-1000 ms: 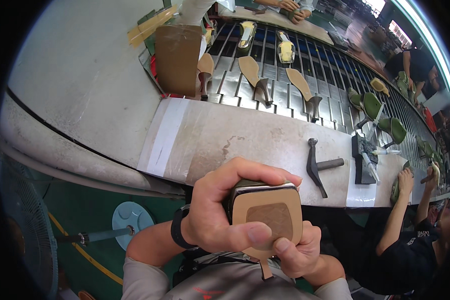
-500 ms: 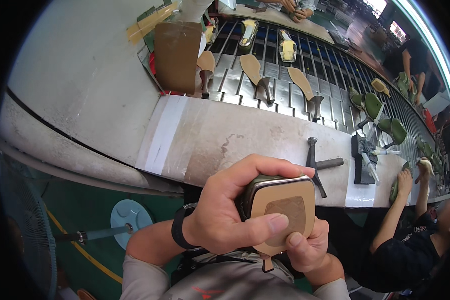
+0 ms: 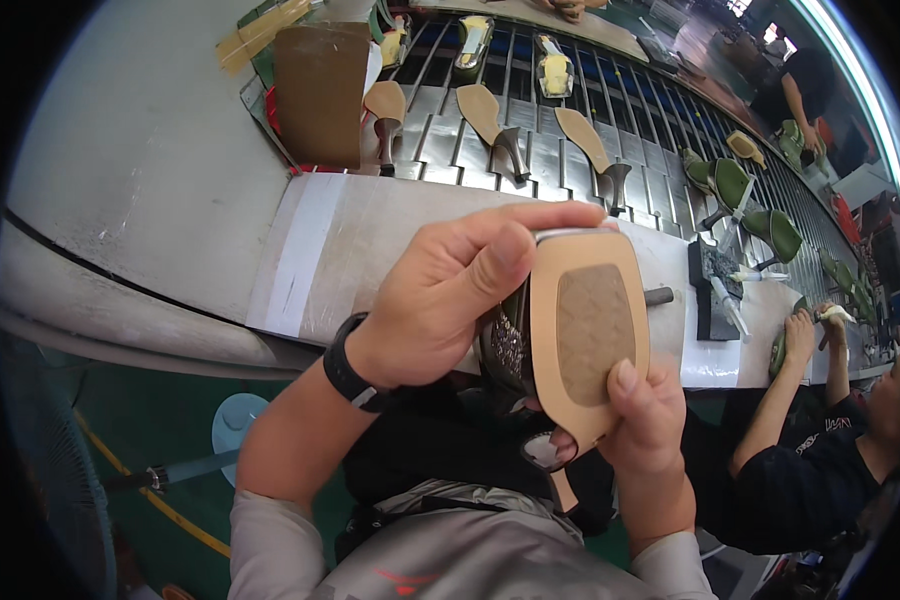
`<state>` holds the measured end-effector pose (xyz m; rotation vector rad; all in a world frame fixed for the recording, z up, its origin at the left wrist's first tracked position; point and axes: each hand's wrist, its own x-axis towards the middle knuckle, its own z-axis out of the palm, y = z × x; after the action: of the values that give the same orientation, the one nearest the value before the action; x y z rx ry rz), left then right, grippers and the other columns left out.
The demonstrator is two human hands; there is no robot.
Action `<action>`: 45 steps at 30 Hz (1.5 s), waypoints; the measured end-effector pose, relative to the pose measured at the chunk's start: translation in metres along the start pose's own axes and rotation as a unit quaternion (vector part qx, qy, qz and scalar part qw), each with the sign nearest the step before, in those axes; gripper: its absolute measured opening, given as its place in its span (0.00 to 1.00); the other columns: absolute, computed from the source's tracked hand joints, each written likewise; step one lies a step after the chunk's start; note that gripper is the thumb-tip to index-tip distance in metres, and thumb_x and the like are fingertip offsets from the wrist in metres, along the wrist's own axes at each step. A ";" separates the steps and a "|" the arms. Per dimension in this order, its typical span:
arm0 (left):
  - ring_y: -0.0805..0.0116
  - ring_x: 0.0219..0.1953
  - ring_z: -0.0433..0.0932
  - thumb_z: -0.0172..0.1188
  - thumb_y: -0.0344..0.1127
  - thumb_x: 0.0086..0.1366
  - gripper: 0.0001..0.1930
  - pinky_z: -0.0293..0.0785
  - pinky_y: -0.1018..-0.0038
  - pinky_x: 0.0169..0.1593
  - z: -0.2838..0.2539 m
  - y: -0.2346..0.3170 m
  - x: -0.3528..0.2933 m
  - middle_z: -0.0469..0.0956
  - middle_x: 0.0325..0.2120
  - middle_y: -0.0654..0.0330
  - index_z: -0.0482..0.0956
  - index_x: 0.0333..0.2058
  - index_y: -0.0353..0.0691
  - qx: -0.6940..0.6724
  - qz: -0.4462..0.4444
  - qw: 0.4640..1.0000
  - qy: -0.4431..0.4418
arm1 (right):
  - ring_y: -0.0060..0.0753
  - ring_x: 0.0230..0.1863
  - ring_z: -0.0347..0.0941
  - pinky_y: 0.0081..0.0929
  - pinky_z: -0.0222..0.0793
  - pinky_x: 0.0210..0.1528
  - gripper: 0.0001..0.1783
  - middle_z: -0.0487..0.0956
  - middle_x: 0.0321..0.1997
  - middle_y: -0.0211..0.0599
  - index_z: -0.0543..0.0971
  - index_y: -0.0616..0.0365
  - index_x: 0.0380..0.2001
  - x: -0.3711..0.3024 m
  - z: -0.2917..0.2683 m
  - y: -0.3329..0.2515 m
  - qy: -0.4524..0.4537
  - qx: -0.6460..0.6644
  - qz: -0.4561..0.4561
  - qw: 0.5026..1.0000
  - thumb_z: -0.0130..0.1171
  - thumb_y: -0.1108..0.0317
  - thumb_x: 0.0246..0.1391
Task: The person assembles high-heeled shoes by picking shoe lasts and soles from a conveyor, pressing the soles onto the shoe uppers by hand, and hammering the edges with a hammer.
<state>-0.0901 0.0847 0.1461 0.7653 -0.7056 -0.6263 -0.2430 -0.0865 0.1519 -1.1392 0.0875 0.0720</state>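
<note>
Between my hands is a high-heeled shoe (image 3: 544,330), its tan sole with a textured brown forefoot patch turned toward me. My left hand (image 3: 425,290) is closed around the toe end, fingers stretched along the far edge and thumb at the sole's left rim. My right hand (image 3: 652,415) grips the sole's lower right side, its thumb pressed on the sole near the patch. The heel points down toward my body, and the upper is mostly hidden. Behind the shoe, a hammer (image 3: 660,296) lies on the bench, with only its handle showing.
Beyond the pale bench (image 3: 370,230) runs a metal conveyor (image 3: 450,150) carrying heels with tan soles (image 3: 582,138) and green shoes (image 3: 773,232). A black box (image 3: 712,290) with tools stands at right. A co-worker (image 3: 810,450) is working there. A brown board (image 3: 320,95) stands at left.
The shoe has come up and nearer the bench, its sole turned to show more. My left thumb has lifted off the sole's middle to its edge. The hammer's head is now hidden.
</note>
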 end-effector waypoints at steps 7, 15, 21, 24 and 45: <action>0.75 0.54 0.80 0.54 0.42 0.83 0.24 0.77 0.75 0.60 -0.014 0.002 0.009 0.84 0.51 0.57 0.74 0.66 0.29 0.136 0.066 0.988 -0.019 | 0.37 0.30 0.87 0.32 0.88 0.28 0.25 0.86 0.41 0.56 0.78 0.78 0.52 0.011 -0.009 -0.008 0.024 -0.003 0.004 1.000 0.52 0.58 0.77; 0.61 0.68 0.75 0.64 0.43 0.74 0.38 0.70 0.65 0.70 -0.015 0.012 -0.004 0.73 0.67 0.47 0.61 0.73 0.27 0.138 0.021 0.989 -0.047 | 0.36 0.29 0.86 0.30 0.86 0.28 0.25 0.87 0.39 0.54 0.79 0.77 0.52 0.013 -0.005 -0.008 0.027 -0.032 0.000 0.999 0.54 0.57 0.76; 0.53 0.69 0.75 0.65 0.56 0.74 0.43 0.72 0.59 0.71 -0.010 0.024 -0.033 0.70 0.70 0.37 0.64 0.70 0.24 0.184 0.015 0.982 -0.043 | 0.29 0.27 0.85 0.26 0.82 0.30 0.24 0.87 0.30 0.41 0.85 0.71 0.43 -0.011 0.022 0.002 0.034 -0.154 -0.028 0.987 0.52 0.56 0.77; 0.45 0.59 0.83 0.57 0.51 0.79 0.31 0.80 0.55 0.63 0.003 0.043 -0.061 0.80 0.56 0.29 0.74 0.62 0.22 0.240 0.031 0.970 0.001 | 0.25 0.22 0.81 0.24 0.76 0.27 0.21 0.84 0.21 0.33 0.88 0.64 0.34 -0.017 0.026 0.017 -0.056 -0.288 -0.124 0.948 0.55 0.61 0.75; 0.59 0.34 0.87 0.75 0.34 0.65 0.17 0.87 0.64 0.44 0.025 0.069 -0.093 0.84 0.32 0.47 0.73 0.40 0.35 0.370 0.054 0.891 0.256 | 0.43 0.17 0.74 0.37 0.71 0.23 0.08 0.77 0.20 0.38 0.85 0.63 0.36 0.009 0.070 0.044 -0.111 -0.284 -0.218 0.927 0.72 0.69 0.59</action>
<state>-0.1483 0.1812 0.1820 1.5181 -0.4752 -0.0065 -0.2363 -0.0041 0.1404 -1.6973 -0.4152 -0.1836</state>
